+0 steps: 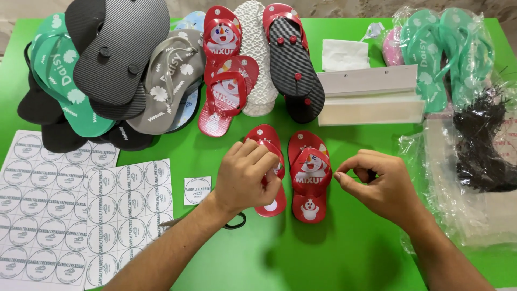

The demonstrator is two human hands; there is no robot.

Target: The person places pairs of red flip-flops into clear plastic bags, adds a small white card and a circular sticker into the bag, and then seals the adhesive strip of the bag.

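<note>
Forearms reach over a green table: the left hand curls closed on the left red sandal; its mate lies beside, right hand pinching thumb and forefinger nearby, apparently empty. Judging by the sticker sheets, labelling seems underway.

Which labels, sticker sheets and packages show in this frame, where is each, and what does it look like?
Sticker sheets: lower left on the green table, white with rows of round labels.
Single sticker: beside the left hand, small white square.
Clear plastic bags: right edge, beyond the right hand, transparent, crinkled.
Bagged teal sandals: top right, in clear wrap.
White folded card pieces: upper centre-right, long rectangles.
</note>
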